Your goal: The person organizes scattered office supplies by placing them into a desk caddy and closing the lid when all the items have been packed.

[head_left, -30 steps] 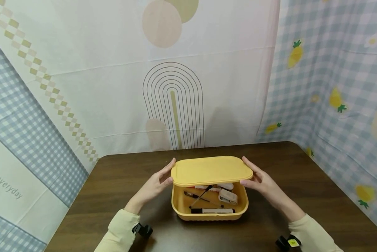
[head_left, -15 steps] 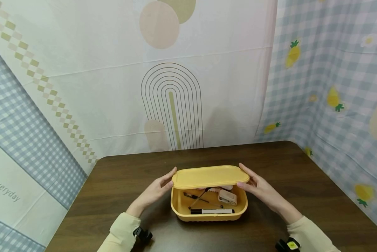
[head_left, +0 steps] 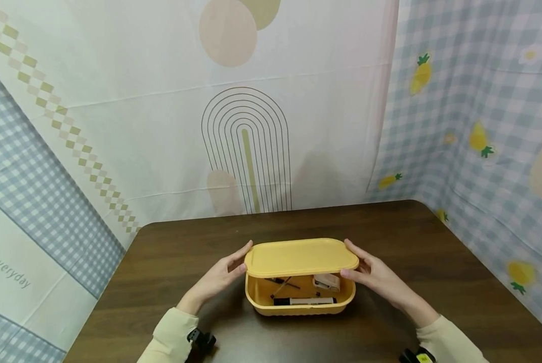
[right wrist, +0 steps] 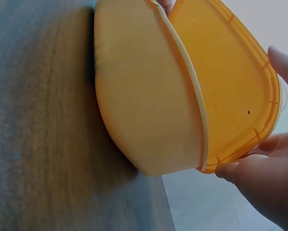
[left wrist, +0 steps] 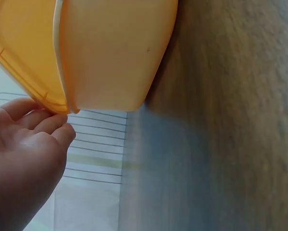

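A yellow lid [head_left: 301, 257] slants over the matching yellow box [head_left: 300, 311], its front edge raised. My left hand [head_left: 217, 278] holds the lid's left end, and my right hand [head_left: 379, 276] grips the right end between thumb and fingers. Under the lid's open front lie a black-and-white marker [head_left: 305, 301], a thin dark pen [head_left: 285, 284] and a small pale stapler-like object [head_left: 327, 282]. The lid hides the back of the box. In the right wrist view, the lid's underside [right wrist: 230, 82] meets the box rim near its far edge.
The box stands on a dark wooden table [head_left: 198, 252]. A white printed cloth [head_left: 176, 151] hangs behind it, and a blue checked cloth [head_left: 470, 166] hangs on the right. Black wrist cameras sit below both sleeves.
Both hands have lowered the lid toward the box. It covers more of the contents, and the items at the back have gone out of sight. The box stays in place.
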The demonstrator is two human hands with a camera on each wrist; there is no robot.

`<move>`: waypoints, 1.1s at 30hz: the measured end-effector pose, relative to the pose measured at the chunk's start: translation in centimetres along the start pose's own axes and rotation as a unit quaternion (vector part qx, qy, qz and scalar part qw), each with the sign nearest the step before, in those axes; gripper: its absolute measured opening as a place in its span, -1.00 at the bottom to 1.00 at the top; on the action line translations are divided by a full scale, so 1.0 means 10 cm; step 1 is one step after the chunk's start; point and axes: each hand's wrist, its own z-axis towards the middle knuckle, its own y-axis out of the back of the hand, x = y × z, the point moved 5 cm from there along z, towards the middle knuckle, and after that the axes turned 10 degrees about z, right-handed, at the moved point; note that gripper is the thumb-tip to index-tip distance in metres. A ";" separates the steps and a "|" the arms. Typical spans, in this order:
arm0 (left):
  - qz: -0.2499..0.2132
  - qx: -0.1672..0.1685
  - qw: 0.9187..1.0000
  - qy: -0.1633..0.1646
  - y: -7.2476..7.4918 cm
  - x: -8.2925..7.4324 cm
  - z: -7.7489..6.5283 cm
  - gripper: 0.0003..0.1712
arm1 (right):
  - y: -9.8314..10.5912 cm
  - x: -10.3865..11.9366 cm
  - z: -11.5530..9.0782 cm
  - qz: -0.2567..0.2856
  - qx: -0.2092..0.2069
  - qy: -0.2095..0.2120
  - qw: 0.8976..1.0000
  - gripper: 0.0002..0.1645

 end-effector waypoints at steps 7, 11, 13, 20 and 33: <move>-0.016 0.022 0.999 -0.018 -0.03 -0.02 -0.05 -0.21 | -0.01 -0.01 -0.05 -0.005 0.005 0.014 1.000 0.03; -0.020 0.031 0.999 -0.025 -0.07 0.00 -0.09 -0.16 | -0.02 -0.04 -0.09 -0.005 0.011 0.014 1.000 0.05; -0.020 0.032 0.999 -0.026 -0.09 0.00 -0.11 -0.14 | -0.02 -0.06 -0.10 -0.006 0.015 0.011 1.000 0.06; -0.017 0.038 0.999 -0.022 -0.13 0.01 -0.16 -0.06 | -0.04 -0.09 -0.14 -0.016 0.028 0.006 0.999 0.10; -0.011 0.067 0.998 0.006 -0.21 0.07 -0.18 0.09 | -0.09 -0.16 -0.16 -0.025 0.034 0.006 0.999 0.25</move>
